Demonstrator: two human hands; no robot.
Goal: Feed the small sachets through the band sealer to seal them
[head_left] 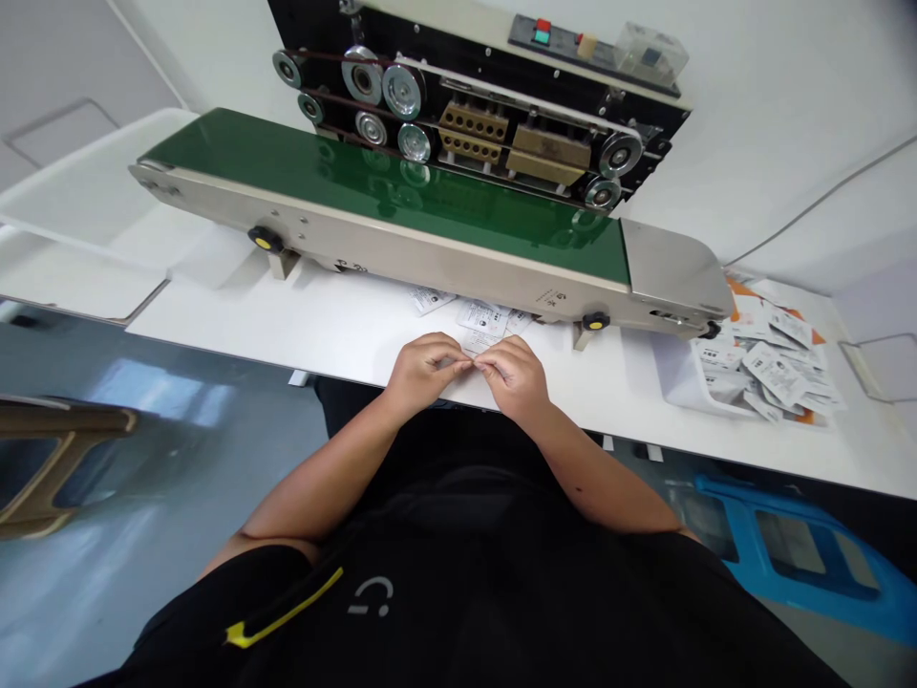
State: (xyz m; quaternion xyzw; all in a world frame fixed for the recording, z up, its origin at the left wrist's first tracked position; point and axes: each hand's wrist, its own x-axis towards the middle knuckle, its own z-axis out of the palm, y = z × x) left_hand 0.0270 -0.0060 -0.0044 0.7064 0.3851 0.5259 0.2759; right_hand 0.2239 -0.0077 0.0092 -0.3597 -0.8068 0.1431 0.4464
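My left hand [424,371] and my right hand [516,377] meet at the near edge of the white table [301,330], fingers pinched together on a small white printed sachet [474,360] held between them. A few more sachets [481,315] lie on the table just beyond my hands, partly under the sealing machine. The machine's green conveyor belt [379,186] runs across the table in front of me, with rollers and brass blocks [473,132] behind it.
A white tray heaped with several printed sachets [770,368] sits at the right end of the machine. A flat white tray [86,201] lies at the left end. A blue plastic stool [795,549] stands on the floor to my right, a wooden chair [43,459] to my left.
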